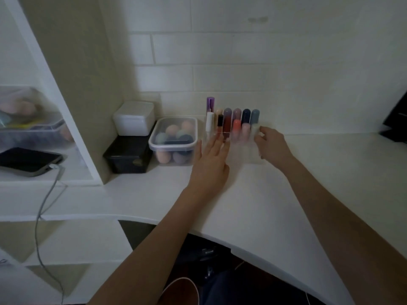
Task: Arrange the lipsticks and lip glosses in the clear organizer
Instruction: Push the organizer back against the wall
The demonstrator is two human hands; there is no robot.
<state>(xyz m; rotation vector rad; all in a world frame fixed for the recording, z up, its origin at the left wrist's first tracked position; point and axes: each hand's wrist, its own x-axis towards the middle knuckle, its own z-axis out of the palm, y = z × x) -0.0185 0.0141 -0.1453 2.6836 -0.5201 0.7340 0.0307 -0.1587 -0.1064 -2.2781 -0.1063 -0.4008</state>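
Your left hand (210,164) flat, fingers spread, against clear organizer (240,148) front, your right hand (272,146) fingers curled on its right side, lipsticks (236,122) upright inside, on desk (308,172)

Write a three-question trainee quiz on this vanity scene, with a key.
1. True or false: lipsticks stand upright in the clear organizer.
2. Which stands tallest? A) purple tube B) navy cap C) coral cap
3. What lies immediately left of the organizer?

Key: 1 true. 2 A. 3 A lidded clear tub of makeup sponges. The left hand and the right hand flank the organizer.
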